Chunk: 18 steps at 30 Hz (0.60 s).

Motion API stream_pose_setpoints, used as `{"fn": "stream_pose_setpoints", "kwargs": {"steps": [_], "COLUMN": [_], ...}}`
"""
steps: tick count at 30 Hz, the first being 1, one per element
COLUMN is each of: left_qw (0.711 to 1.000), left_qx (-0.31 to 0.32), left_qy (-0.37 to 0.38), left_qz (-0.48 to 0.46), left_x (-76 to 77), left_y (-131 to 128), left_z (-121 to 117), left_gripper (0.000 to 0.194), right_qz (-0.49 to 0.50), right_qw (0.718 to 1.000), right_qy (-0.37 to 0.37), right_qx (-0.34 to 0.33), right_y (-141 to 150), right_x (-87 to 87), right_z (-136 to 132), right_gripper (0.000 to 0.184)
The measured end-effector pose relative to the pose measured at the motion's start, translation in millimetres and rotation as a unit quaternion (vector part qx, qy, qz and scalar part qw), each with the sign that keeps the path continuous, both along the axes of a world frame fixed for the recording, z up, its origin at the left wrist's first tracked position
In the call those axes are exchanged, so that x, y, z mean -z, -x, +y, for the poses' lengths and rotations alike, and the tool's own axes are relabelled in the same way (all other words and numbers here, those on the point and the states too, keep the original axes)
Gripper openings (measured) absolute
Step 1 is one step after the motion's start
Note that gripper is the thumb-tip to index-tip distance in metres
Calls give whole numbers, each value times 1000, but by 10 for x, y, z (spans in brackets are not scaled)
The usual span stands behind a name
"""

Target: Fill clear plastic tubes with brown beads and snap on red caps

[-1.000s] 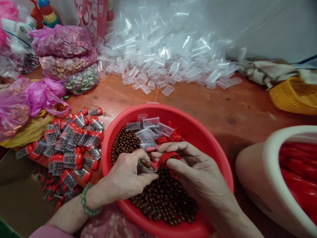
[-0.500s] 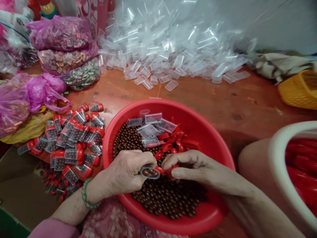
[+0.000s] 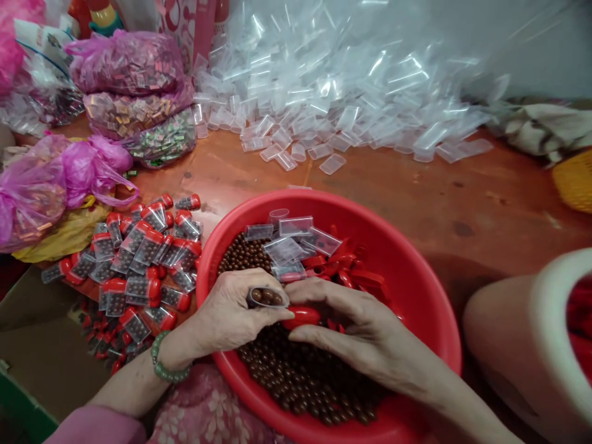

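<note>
Held in my left hand (image 3: 231,311) is a clear plastic tube (image 3: 267,297), its oval mouth turned toward me and brown balls showing inside. My right hand (image 3: 356,320) pinches a glossy red cap (image 3: 301,317) between thumb and fingers, right beside the tube's mouth; the tip of my left thumb touches the cap. Both hands hover over a red basin (image 3: 407,259). In it lie many small brown balls (image 3: 296,376), several clear tubes (image 3: 287,250) and a heap of red caps (image 3: 346,265).
Filled tubes with red caps (image 3: 143,246) are piled left of the basin, above an open carton (image 3: 37,345). Pink bags (image 3: 124,61) sit at the back left. Loose clear tubes (image 3: 324,105) are heaped along the wall. A pale bucket (image 3: 509,327) with red pieces stands at right.
My right hand has turned the red cap so its rounded side shows beside the tube. The tube is raised and tilted slightly. The whole view has shifted a little.
</note>
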State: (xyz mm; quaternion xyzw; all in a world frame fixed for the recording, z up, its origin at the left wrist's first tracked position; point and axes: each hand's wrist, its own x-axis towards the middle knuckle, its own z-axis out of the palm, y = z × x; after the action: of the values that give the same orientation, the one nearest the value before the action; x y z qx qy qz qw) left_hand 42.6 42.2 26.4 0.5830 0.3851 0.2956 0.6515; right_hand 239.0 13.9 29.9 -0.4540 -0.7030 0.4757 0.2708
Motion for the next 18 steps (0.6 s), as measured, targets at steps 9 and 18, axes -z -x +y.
{"fn": "stream_pose_setpoints", "kwargs": {"steps": [9,18], "left_qw": [991,987], "left_qx": [37,99], "left_qy": [92,117], "left_qz": [-89,-52], "left_x": [-61,-89], "left_y": [52,41], "left_z": [-8,66], "left_gripper": [15,10], "right_qz": [164,210], "right_qw": [934,912], "right_qy": [95,52], "right_qx": [303,348], "right_y": [69,203], "right_x": [-46,-174], "right_z": [-9,-7], "right_gripper": [23,21]}}
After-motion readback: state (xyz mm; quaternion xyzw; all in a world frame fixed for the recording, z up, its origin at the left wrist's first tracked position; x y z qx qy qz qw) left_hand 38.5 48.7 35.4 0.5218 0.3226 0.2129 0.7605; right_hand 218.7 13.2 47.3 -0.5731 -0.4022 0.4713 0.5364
